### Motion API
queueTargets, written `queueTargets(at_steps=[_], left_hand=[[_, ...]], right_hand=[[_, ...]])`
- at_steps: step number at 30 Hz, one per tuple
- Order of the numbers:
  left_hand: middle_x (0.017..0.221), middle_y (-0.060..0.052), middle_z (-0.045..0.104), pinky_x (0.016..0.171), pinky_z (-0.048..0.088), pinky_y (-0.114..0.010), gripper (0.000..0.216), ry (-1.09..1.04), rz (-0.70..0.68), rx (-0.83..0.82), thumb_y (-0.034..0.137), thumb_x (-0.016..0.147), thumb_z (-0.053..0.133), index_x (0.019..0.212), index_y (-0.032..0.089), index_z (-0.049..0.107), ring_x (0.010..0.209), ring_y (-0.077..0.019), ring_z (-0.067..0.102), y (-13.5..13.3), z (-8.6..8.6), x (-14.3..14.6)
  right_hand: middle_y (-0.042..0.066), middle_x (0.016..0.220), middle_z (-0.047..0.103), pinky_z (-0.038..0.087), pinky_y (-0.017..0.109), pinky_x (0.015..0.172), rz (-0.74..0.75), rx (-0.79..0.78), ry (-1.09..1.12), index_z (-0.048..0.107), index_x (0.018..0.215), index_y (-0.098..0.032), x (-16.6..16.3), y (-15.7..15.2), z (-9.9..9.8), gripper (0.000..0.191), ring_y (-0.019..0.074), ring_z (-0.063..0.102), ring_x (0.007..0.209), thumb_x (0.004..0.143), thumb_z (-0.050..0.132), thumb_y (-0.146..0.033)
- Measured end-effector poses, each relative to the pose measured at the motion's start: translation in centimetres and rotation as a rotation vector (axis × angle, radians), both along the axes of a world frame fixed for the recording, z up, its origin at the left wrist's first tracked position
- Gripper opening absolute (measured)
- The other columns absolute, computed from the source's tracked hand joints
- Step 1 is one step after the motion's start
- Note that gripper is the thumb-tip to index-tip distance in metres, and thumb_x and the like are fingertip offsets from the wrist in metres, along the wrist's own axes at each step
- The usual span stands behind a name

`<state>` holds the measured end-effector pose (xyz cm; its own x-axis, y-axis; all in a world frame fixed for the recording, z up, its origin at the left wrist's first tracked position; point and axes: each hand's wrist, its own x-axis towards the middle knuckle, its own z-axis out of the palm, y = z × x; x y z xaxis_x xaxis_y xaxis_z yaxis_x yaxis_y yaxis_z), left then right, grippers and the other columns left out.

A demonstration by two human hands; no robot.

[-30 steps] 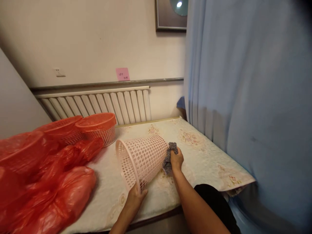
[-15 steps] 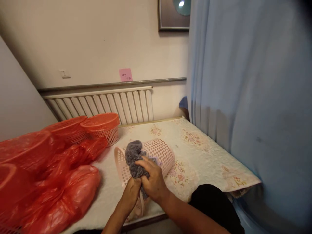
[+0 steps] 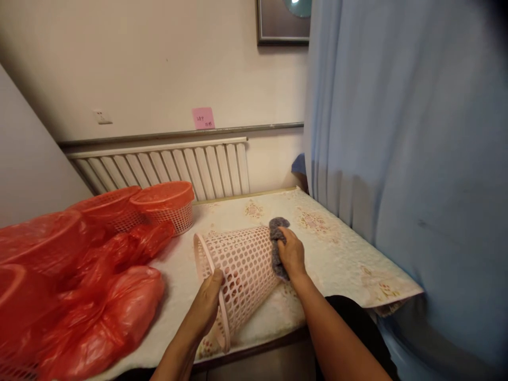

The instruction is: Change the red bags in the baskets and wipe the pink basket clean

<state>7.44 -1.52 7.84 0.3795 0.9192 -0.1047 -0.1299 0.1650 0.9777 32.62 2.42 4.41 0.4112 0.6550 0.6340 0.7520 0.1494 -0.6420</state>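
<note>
A pink perforated plastic basket (image 3: pixel 242 254) lies on its side, its open mouth facing left. My left hand (image 3: pixel 208 301) grips its rim, thumb outside and the other fingers reaching inside the mouth. Against the basket's base, at the right end, my right hand (image 3: pixel 291 254) presses a grey fuzzy cloth (image 3: pixel 277 246), its fingers closed round it. Part of the cloth is hidden behind the fingers.
Several baskets lined with red plastic bags (image 3: pixel 162 196) stand at the left, with a bulging red bag (image 3: pixel 115 301) in front. A flowered cloth (image 3: pixel 357 264) covers the table. A blue curtain (image 3: pixel 357 132) hangs at the right; a radiator (image 3: pixel 178 166) is behind.
My right hand has carried the cloth from the basket's mouth rightward to its base. My left hand has come apart from the cloth and now holds the rim. The basket has turned slightly.
</note>
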Motion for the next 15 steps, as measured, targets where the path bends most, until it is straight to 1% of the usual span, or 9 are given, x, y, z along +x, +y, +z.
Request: queueTargets(at_steps=[2,3,4,6,7,9,12,14,15], left_hand=[[0.106,-0.016,0.072,0.093,0.051,-0.041,0.05,-0.017,0.059,-0.062,0.051,0.092,0.046,0.116,0.009,0.059,0.102,-0.0259,0.068,0.0,0.7,0.2],[0.106,-0.017,0.072,0.094,0.051,-0.041,0.047,-0.017,0.089,-0.084,0.047,0.094,0.043,0.117,0.008,0.058,0.101,-0.0249,0.068,0.0,1.0,0.4],[0.106,-0.018,0.072,0.094,0.051,-0.04,0.045,-0.018,0.113,-0.099,0.043,0.096,0.04,0.117,0.008,0.058,0.1,-0.0241,0.069,0.0,1.3,0.5],[0.105,-0.018,0.072,0.092,0.051,-0.04,0.046,-0.032,0.134,-0.114,0.041,0.098,0.035,0.118,0.007,0.058,0.098,-0.0235,0.069,0.1,1.6,0.6],[0.104,-0.018,0.073,0.092,0.052,-0.04,0.047,-0.045,0.127,-0.111,0.043,0.098,0.034,0.117,0.007,0.059,0.097,-0.0236,0.07,0.3,1.7,0.7],[0.101,-0.017,0.074,0.091,0.052,-0.039,0.052,-0.071,0.118,-0.082,0.05,0.095,0.039,0.114,0.008,0.062,0.096,-0.024,0.07,0.7,1.5,0.6],[0.094,-0.013,0.075,0.091,0.052,-0.038,0.062,-0.116,0.143,-0.017,0.065,0.081,0.054,0.104,0.009,0.067,0.096,-0.0254,0.069,1.5,1.1,0.3],[0.092,-0.012,0.076,0.093,0.051,-0.037,0.065,-0.145,0.165,-0.036,0.069,0.073,0.06,0.097,0.009,0.069,0.098,-0.026,0.068,1.9,1.1,0.1],[0.092,-0.012,0.076,0.094,0.051,-0.037,0.064,-0.162,0.17,-0.067,0.068,0.073,0.061,0.096,0.009,0.069,0.099,-0.0259,0.068,2.0,1.2,0.1]], right_hand=[[0.013,0.121,0.064,0.044,0.042,0.102,-0.065,0.002,0.07,0.062,0.12,-0.012,0.5,0.2,-0.5,0.044,0.0264,0.058,0.114,0.079,0.047,-0.014],[0.013,0.121,0.064,0.044,0.042,0.102,-0.065,0.016,0.079,0.062,0.12,-0.012,0.1,0.1,-0.6,0.043,0.0265,0.058,0.114,0.079,0.047,-0.015],[0.013,0.122,0.064,0.044,0.043,0.102,-0.046,0.036,0.073,0.062,0.12,-0.012,-0.6,-0.1,-0.5,0.043,0.0265,0.058,0.115,0.08,0.047,-0.015],[0.012,0.122,0.064,0.043,0.044,0.104,0.041,0.08,0.03,0.063,0.119,-0.014,-3.0,-0.9,0.0,0.043,0.0258,0.057,0.115,0.078,0.047,-0.012],[0.011,0.121,0.064,0.043,0.044,0.104,0.101,0.098,0.007,0.063,0.118,-0.015,-4.5,-1.5,0.3,0.044,0.0252,0.057,0.116,0.077,0.047,-0.01],[0.009,0.12,0.065,0.042,0.043,0.105,0.246,0.139,-0.033,0.063,0.118,-0.018,-7.8,-3.3,1.1,0.048,0.0234,0.056,0.117,0.074,0.047,-0.006],[0.006,0.12,0.065,0.043,0.038,0.105,0.462,0.229,-0.049,0.061,0.119,-0.02,-12.3,-6.5,1.9,0.054,0.0203,0.056,0.117,0.07,0.048,-0.004],[0.008,0.128,0.06,0.043,0.038,0.105,0.472,0.232,-0.018,0.059,0.122,-0.02,-14.1,-8.0,2.0,0.056,0.02,0.053,0.12,0.07,0.047,-0.004],[0.009,0.131,0.057,0.042,0.039,0.106,0.469,0.239,-0.025,0.058,0.124,-0.019,-14.5,-8.4,2.0,0.057,0.0206,0.052,0.122,0.07,0.047,-0.004]])
